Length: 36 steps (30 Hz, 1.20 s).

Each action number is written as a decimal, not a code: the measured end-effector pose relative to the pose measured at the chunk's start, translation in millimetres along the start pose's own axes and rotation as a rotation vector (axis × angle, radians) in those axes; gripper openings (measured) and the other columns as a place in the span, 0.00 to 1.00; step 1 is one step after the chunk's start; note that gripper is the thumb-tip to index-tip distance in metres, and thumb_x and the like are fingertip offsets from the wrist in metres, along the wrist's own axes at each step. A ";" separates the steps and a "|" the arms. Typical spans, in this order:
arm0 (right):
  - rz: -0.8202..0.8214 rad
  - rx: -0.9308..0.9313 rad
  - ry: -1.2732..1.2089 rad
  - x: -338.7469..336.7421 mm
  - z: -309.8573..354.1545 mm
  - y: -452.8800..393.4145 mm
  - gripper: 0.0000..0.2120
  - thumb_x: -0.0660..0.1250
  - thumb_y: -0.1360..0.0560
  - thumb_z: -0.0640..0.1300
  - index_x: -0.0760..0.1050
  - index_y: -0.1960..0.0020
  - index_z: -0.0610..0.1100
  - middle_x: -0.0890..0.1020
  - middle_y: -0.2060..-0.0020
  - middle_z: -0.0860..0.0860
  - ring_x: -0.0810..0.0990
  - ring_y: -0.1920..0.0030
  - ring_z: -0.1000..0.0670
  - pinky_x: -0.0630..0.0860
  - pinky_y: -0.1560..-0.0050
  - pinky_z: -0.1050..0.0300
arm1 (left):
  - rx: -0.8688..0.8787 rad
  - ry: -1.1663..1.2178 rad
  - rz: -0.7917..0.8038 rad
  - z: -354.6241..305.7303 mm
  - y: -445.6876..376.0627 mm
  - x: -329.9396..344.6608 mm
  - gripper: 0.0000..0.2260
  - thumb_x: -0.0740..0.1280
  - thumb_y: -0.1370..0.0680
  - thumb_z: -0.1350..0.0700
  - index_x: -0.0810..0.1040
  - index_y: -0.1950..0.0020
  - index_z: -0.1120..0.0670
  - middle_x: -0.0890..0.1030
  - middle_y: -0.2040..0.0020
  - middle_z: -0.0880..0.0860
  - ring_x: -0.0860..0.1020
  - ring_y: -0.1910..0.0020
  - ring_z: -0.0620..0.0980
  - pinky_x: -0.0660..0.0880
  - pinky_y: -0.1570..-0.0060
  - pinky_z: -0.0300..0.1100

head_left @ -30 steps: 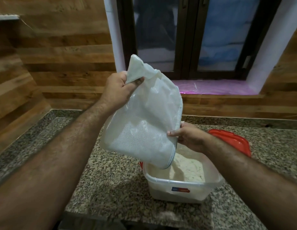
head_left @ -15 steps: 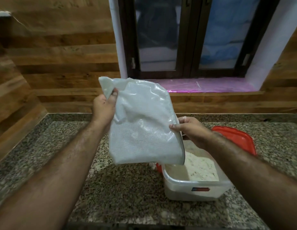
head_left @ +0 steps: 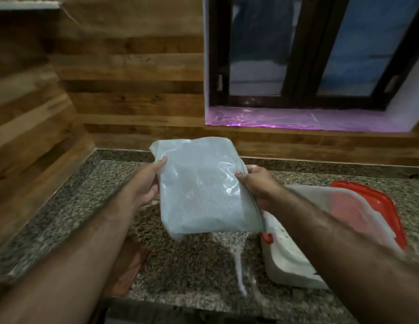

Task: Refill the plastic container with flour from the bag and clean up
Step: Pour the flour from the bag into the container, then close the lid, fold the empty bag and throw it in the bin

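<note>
A translucent white plastic flour bag [head_left: 203, 190] is gripped at both edges by the left hand [head_left: 145, 183] and right hand [head_left: 257, 183], left of the clear plastic container [head_left: 297, 249].

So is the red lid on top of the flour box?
No, the red lid lies on the counter behind the open box, and white flour shows inside it.

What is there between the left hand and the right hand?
In the head view, the flour bag lies between the left hand and the right hand; both grip its edges.
</note>
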State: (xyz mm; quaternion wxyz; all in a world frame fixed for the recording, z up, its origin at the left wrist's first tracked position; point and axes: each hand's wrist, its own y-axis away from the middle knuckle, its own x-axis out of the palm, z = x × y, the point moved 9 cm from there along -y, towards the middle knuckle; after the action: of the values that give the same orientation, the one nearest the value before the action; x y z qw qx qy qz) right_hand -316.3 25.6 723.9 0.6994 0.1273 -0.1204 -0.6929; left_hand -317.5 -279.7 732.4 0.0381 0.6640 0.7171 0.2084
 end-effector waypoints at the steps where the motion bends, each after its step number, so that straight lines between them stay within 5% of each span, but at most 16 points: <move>1: -0.025 0.014 -0.010 6.4 -8.8 -3.0 0.09 0.67 0.16 0.41 0.82 0.38 0.41 0.90 0.51 0.42 0.89 0.54 0.42 0.86 0.53 0.44 | -0.001 -0.032 -0.007 7.6 -1.5 -11.6 0.12 0.66 0.13 0.53 0.81 0.33 0.57 0.87 0.39 0.60 0.85 0.37 0.61 0.82 0.36 0.59; 6: -0.124 0.092 -0.046 31.1 -72.1 -18.1 0.08 0.68 0.16 0.42 0.82 0.39 0.43 0.89 0.51 0.41 0.89 0.52 0.39 0.87 0.50 0.38 | -0.051 -0.207 0.040 66.0 -9.5 -52.3 0.12 0.63 0.12 0.58 0.81 0.31 0.58 0.88 0.40 0.59 0.88 0.41 0.59 0.85 0.47 0.53; 10: -0.236 0.122 0.104 31.0 -132.5 -19.8 0.05 0.71 0.18 0.42 0.84 0.48 0.41 0.89 0.54 0.40 0.88 0.59 0.43 0.86 0.56 0.49 | -0.064 -0.369 -0.073 118.4 -16.7 -75.8 0.07 0.67 0.14 0.58 0.82 0.38 0.56 0.89 0.44 0.59 0.89 0.48 0.59 0.86 0.47 0.59; 12: -0.284 0.168 0.249 24.9 -166.5 -19.7 0.12 0.73 0.22 0.49 0.84 0.48 0.39 0.89 0.56 0.43 0.88 0.59 0.44 0.87 0.55 0.47 | -0.065 -0.451 -0.119 139.8 -18.0 -80.6 0.06 0.69 0.16 0.59 0.84 0.41 0.54 0.90 0.48 0.56 0.89 0.50 0.57 0.86 0.46 0.58; 16: -0.297 0.271 0.415 16.2 -231.7 -25.0 0.20 0.75 0.24 0.52 0.84 0.44 0.35 0.88 0.55 0.41 0.88 0.54 0.40 0.87 0.51 0.44 | -0.058 -0.646 -0.145 168.4 -17.0 -80.5 0.03 0.69 0.16 0.60 0.81 0.45 0.52 0.88 0.50 0.51 0.87 0.52 0.51 0.81 0.59 0.40; 20: -0.325 0.341 0.474 13.5 -270.2 -22.9 0.29 0.74 0.26 0.60 0.83 0.39 0.35 0.88 0.48 0.40 0.87 0.49 0.39 0.85 0.45 0.46 | -0.056 -0.889 -0.137 189.7 -24.2 -80.0 0.13 0.69 0.15 0.56 0.77 0.32 0.58 0.83 0.41 0.55 0.82 0.42 0.57 0.71 0.48 0.42; 28: -0.289 0.372 0.725 29.5 -241.4 6.1 0.24 0.71 0.19 0.52 0.77 0.33 0.34 0.83 0.38 0.38 0.83 0.38 0.38 0.80 0.41 0.52 | -0.032 -1.131 -0.145 191.2 -30.9 -73.0 0.25 0.68 0.16 0.48 0.71 0.21 0.56 0.80 0.31 0.57 0.80 0.35 0.59 0.79 0.37 0.53; 32: -0.323 0.324 0.800 25.5 -194.7 11.2 0.16 0.72 0.20 0.44 0.76 0.37 0.36 0.82 0.44 0.42 0.83 0.43 0.40 0.74 0.54 0.57 | 0.150 -1.356 -0.160 148.3 -15.2 -41.6 0.30 0.69 0.18 0.44 0.68 0.18 0.54 0.74 0.24 0.54 0.70 0.26 0.59 0.73 0.29 0.56; 36: -0.294 0.196 0.849 25.0 -122.5 10.6 0.05 0.69 0.22 0.37 0.80 0.47 0.37 0.84 0.54 0.45 0.86 0.53 0.44 0.76 0.67 0.60 | 0.421 -1.340 -0.052 99.5 5.9 20.2 0.23 0.69 0.17 0.49 0.74 0.23 0.54 0.78 0.27 0.54 0.72 0.27 0.57 0.71 0.28 0.54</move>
State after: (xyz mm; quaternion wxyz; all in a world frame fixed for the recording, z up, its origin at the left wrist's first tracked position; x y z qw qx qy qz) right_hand -263.8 2.1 612.3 0.5657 0.4814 0.1311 -0.6566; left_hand -281.3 -235.3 648.3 0.3476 0.6252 0.5800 -0.3898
